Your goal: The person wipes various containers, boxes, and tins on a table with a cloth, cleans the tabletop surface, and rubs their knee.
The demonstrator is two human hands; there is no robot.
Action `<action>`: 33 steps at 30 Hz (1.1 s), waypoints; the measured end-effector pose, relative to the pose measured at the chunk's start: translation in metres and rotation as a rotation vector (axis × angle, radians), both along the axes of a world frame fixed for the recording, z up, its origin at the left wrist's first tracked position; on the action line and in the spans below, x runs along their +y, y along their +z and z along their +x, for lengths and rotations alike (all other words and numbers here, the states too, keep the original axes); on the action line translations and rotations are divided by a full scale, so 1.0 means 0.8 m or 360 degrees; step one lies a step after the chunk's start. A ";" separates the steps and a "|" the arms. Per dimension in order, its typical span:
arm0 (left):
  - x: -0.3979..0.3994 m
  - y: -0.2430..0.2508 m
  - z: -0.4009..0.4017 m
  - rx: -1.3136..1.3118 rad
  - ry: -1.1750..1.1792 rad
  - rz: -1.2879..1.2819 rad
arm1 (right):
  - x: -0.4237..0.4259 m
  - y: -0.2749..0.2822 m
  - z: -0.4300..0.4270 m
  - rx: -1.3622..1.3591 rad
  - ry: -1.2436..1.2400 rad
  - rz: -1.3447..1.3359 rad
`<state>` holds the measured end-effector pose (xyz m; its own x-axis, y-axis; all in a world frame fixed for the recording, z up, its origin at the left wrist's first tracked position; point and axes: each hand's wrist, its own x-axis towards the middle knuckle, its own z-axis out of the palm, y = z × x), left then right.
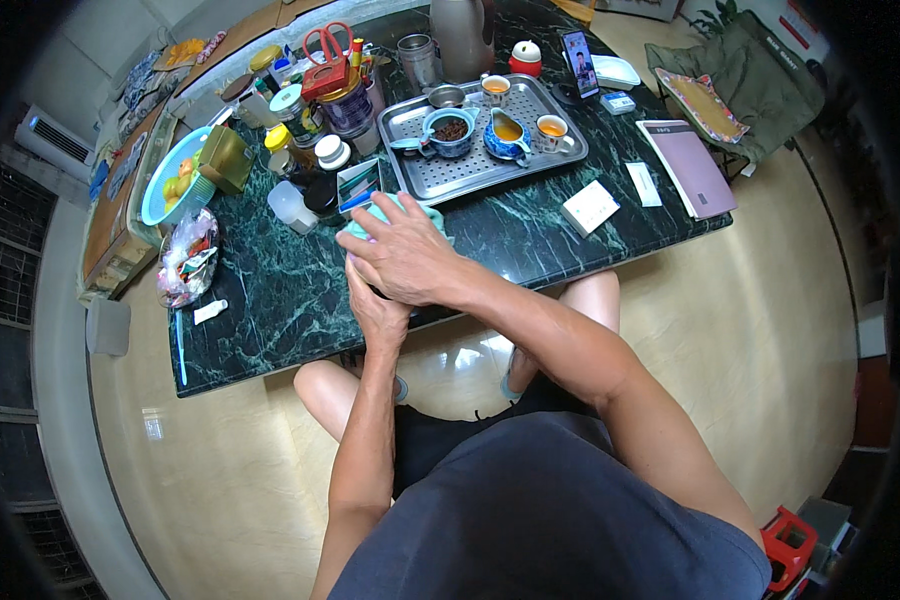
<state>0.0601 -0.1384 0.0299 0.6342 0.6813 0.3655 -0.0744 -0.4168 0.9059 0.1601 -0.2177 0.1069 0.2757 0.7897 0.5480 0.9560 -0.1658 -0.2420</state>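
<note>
Near the table's front edge, my right hand (409, 251) lies palm down across my left hand (379, 311), fingers spread. My left hand is below it, thumb side partly covered. A bit of something purple shows between the fingers, but most of it is hidden. Against the right fingertips is a light green cloth (433, 217). Just beyond stands a small open box (360, 184) with pens or sticks in it. A perforated metal tray (420, 176) bears an open teapot (457, 146) of dark leaves, a blue-and-white pitcher (507, 146) and two cups (551, 139) of amber liquid.
Several jars (332, 152) and red scissors (328, 45) crowd the back left, near a blue fruit basket (154, 187). A tall jug (461, 37) stands behind the tray. Rightward are a propped phone (581, 66), a white box (591, 208) and a purple notebook (686, 169).
</note>
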 end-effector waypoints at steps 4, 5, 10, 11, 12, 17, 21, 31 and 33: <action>-0.008 0.002 -0.004 0.0059 0.0051 0.0128 | 0.036 0.021 0.016 0.0104 0.0055 -0.0389; -0.009 0.002 -0.005 0.0060 0.0054 0.0133 | 0.042 0.027 0.020 0.0189 0.0027 -0.0568; -0.012 0.011 -0.002 0.0108 0.0068 0.0173 | 0.042 0.016 0.060 0.0673 -0.0142 -0.0405; -0.008 0.008 -0.003 0.0093 0.0081 0.0224 | 0.034 0.012 0.060 0.0670 -0.0136 -0.0406; -0.006 0.002 -0.005 0.0069 0.0077 0.0188 | 0.026 0.004 0.056 0.0703 -0.0161 -0.0263; -0.012 0.012 -0.006 0.0147 0.0094 0.0160 | 0.004 -0.018 0.036 0.0464 -0.0192 0.0205; -0.010 0.022 -0.009 0.0166 0.0017 0.0176 | 0.021 -0.005 0.044 0.0389 -0.0023 0.0025; 0.014 -0.021 -0.010 0.0251 0.0030 0.0347 | 0.015 -0.006 0.007 -0.0110 0.0499 0.0174; 0.022 -0.034 -0.012 0.0038 -0.0048 0.0228 | 0.001 -0.007 0.001 -0.0263 0.0560 0.0295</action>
